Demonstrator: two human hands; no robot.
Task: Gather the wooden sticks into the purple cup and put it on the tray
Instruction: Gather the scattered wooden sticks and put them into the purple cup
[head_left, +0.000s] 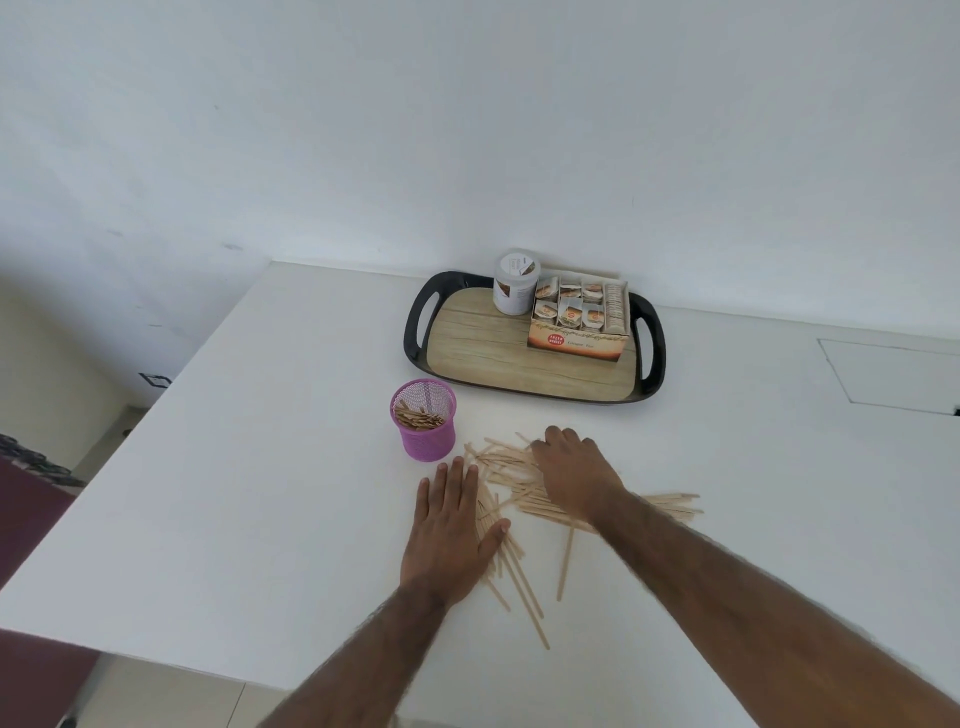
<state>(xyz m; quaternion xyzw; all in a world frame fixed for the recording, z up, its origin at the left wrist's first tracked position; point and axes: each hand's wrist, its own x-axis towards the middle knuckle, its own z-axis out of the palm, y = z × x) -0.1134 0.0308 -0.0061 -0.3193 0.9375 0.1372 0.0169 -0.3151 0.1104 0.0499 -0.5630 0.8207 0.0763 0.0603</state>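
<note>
A purple mesh cup (424, 421) stands upright on the white table with several wooden sticks inside. Just right of it lies a loose pile of wooden sticks (506, 465), with a few stray ones nearer the front edge. My left hand (451, 530) lies flat with straight fingers on the pile's left side. My right hand (571, 470) rests palm down on the middle of the pile, its fingertips bent over the sticks' far ends. The tray (483, 358), black-rimmed with a wood-look floor, sits behind the pile.
On the tray's back right stand a white jar (515, 283) and an open box of tea sachets (579, 322). The white table (260, 493) ends at a left edge and a near edge, and a wall rises behind it.
</note>
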